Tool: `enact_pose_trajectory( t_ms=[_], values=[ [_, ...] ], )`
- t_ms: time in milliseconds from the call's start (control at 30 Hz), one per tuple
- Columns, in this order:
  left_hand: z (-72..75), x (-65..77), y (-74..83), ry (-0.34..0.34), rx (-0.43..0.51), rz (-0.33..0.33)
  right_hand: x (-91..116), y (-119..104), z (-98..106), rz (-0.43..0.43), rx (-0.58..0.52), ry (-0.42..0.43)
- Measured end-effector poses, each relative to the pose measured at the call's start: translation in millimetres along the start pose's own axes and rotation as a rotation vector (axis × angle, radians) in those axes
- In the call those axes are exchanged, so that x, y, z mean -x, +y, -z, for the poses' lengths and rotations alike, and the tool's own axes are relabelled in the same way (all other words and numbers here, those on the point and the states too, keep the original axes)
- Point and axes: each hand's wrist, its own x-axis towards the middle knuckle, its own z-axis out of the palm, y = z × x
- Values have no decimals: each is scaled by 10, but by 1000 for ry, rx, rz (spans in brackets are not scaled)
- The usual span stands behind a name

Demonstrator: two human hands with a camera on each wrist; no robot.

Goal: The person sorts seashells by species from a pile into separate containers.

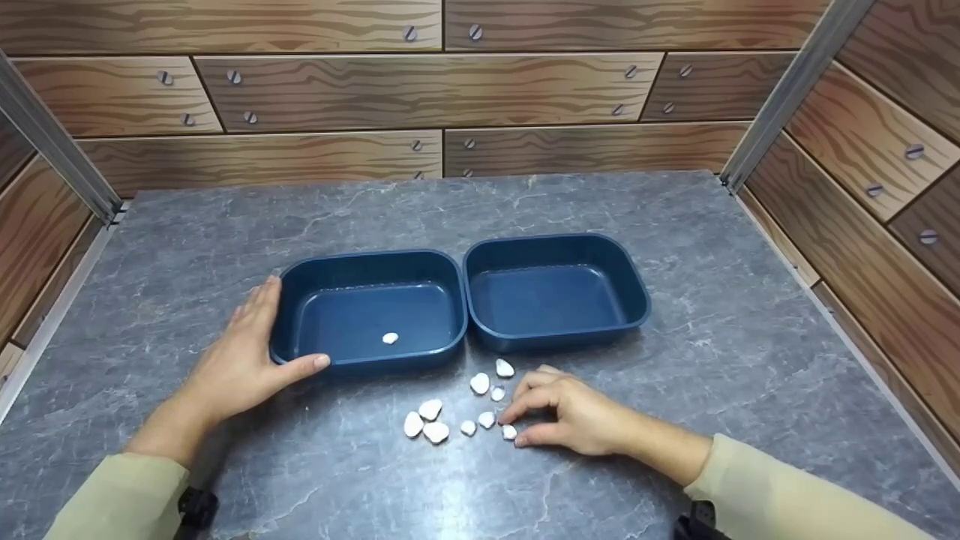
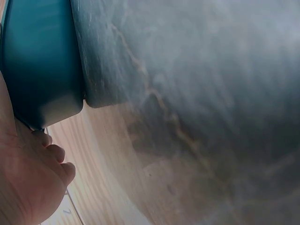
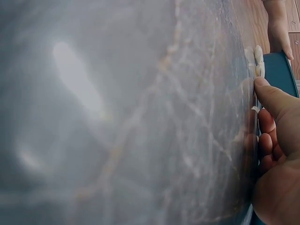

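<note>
My left hand (image 1: 240, 364) rests against the left end of a blue rectangular tray (image 1: 367, 366), fingers extended along its outside and thumb at the near rim. One small white stone (image 1: 390, 338) lies inside that tray. In front of the trays, my right hand (image 1: 581, 412) has thumb and index fingertips at a small white stone (image 1: 509, 432) on the table, pinching it. Several other white stones (image 1: 480, 383) lie loose just left of these fingers. In the right wrist view the right hand (image 3: 283, 140) hides most of the stones.
A second blue tray (image 1: 559, 334) stands right beside the first, with no stones visible in it. Three larger white stones (image 1: 430, 409) lie grouped on the grey marbled table (image 1: 315, 465). Wood-patterned panels (image 1: 420, 90) enclose the back and sides.
</note>
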Motion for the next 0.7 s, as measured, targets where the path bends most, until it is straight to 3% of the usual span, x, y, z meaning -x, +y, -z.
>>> enact_pose_trajectory(
  t_ms=[700],
  values=[
    [-12, -9, -20, -5, -2, -1, -1, 2, -5, 11, -1, 5]
  ],
)
